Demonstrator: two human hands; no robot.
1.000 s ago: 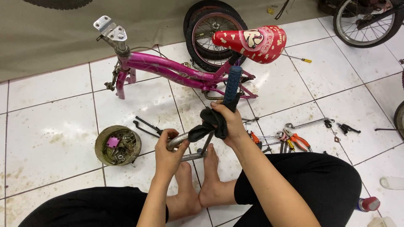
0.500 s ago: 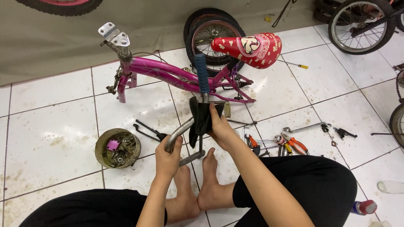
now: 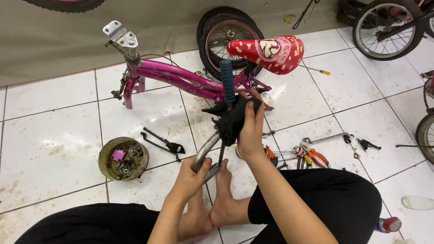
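gripping the handlebar low, the left hand steadies it over the tiled floor. the right hand closes fingers round a black rag below the blue grip, for rubbing the bar.

The person sits on the tiled floor with bare feet together. The left hand grips the lower end of a grey metal handlebar. The right hand presses a black rag around the bar, just under its blue grip, which points up. Behind lies a pink bicycle frame with a red saddle. A round tin of small parts stands to the left; pliers lie to the right.
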